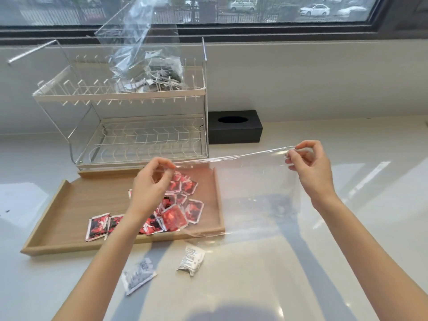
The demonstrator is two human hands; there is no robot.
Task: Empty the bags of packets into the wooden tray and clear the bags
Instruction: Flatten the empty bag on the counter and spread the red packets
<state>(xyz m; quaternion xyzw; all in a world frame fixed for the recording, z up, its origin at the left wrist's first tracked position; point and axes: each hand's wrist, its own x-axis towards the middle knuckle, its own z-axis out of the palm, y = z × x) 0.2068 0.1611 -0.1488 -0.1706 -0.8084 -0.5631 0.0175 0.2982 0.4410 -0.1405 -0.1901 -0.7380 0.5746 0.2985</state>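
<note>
A wooden tray (pixel 69 212) lies on the white counter and holds several red packets (pixel 183 205) heaped toward its right side. My left hand (pixel 150 186) and my right hand (pixel 310 167) each pinch a top corner of an empty clear plastic bag (pixel 254 188), stretched flat between them above the tray's right edge. A second clear bag (pixel 148 59), with grey and white packets inside, stands on the top shelf of the dish rack (pixel 58 93) behind the tray.
Two white packets (pixel 139 274) (pixel 192 259) lie on the counter in front of the tray. A black tissue box (pixel 235 129) sits right of the rack. A window runs along the back wall.
</note>
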